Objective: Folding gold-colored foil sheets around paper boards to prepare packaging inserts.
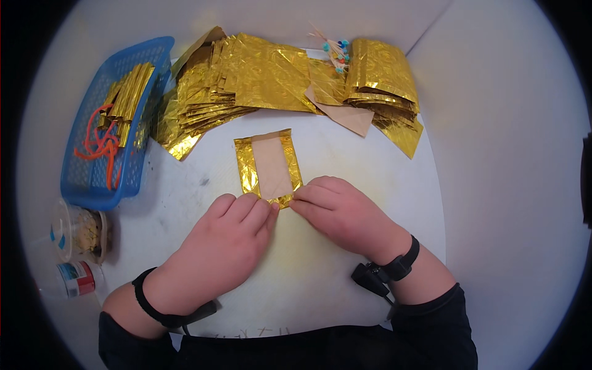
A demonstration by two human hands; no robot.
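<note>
In the middle of the white table lies a sheet of gold foil paper (272, 163), its brown backing facing up. Gold strips are folded over along its left and right sides, and a narrower one shows along the near edge. My left hand (231, 237) is closed at the near left corner, its fingertips pressed onto the fold. At the near right corner, my right hand (339, 213) pinches the same edge between thumb and fingers. The fingers cover parts of both near corners.
Stacks of gold foil sheets (271, 71) and folded gold pieces (381, 71) lie at the back, with bead-headed picks (337, 54) between them. A blue basket (92, 191) at left holds gold strips and orange cords. Nearer stand a clear tub (77, 231) and a labelled jar (77, 279).
</note>
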